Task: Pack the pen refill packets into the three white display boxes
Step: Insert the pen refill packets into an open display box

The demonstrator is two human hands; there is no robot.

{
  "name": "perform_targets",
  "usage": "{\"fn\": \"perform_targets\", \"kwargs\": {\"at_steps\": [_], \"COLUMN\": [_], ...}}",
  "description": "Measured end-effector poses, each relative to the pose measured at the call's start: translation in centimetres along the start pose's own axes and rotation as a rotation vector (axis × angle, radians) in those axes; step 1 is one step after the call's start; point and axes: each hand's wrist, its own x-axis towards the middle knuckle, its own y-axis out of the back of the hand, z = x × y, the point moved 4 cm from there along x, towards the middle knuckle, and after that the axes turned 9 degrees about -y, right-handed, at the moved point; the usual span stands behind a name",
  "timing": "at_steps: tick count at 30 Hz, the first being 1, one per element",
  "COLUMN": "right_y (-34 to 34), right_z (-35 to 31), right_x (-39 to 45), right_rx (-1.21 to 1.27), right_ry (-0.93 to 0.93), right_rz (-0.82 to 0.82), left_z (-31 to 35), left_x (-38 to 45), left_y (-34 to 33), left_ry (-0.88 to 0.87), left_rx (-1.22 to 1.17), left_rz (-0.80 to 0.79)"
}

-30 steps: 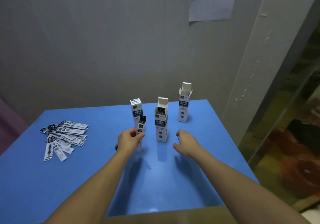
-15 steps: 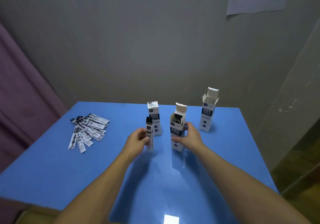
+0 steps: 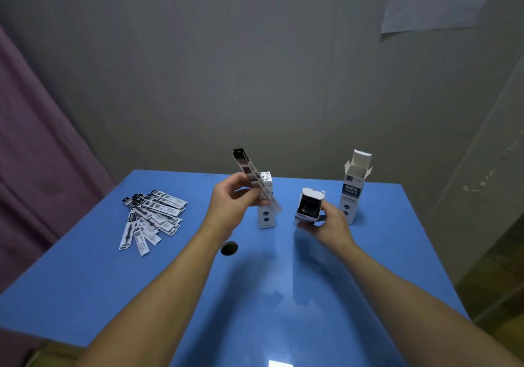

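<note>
while both forearms reach out over the blue worktop, the job looks to be at the loading of the middle box. the right hand has its fingers curled round the middle display box, tipped so that its open mouth faces the person, with something dark already showing inside. the left hand pinches a small bunch of refill packets between thumb and fingers, held slantwise in the air, dark end up, just left of that open box. a small dark round spot lies on the worktop under the left wrist; what it is i cannot tell. the next move, i judge, calls for lining the lower end of the bunch up with the narrow mouth and sliding it in straight. behind the left hand stands a closed box, upright. further right the third box stands with its flaps open. off to the left, well apart, a loose heap of packets waits on the worktop.
</note>
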Motion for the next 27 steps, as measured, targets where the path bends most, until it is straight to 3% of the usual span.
{"fn": "perform_targets", "kwargs": {"at_steps": [5, 11, 19, 27], "right_y": [0.2, -0.2, -0.4, -0.6], "right_z": [-1.1, -2.5, -3.2, -3.4], "right_x": [-0.2, -0.5, -0.8, -1.2], "right_rx": [0.012, -0.008, -0.004, -0.050], "right_ry": [-0.004, 0.006, -0.082, 0.028], "right_rz": [-0.024, -0.048, -0.113, -0.125], "left_z": [3.7, 4.3, 3.4, 3.0], "left_x": [0.8, 1.3, 2.1, 2.4], "left_y": [-2.3, -3.9, -4.4, -4.1], "left_ry": [-0.127, -0.157, -0.213, -0.336], "left_rx": [-0.148, -0.095, 0.216, 0.433], "left_rz": [-0.071, -0.205, -0.263, -0.324]}}
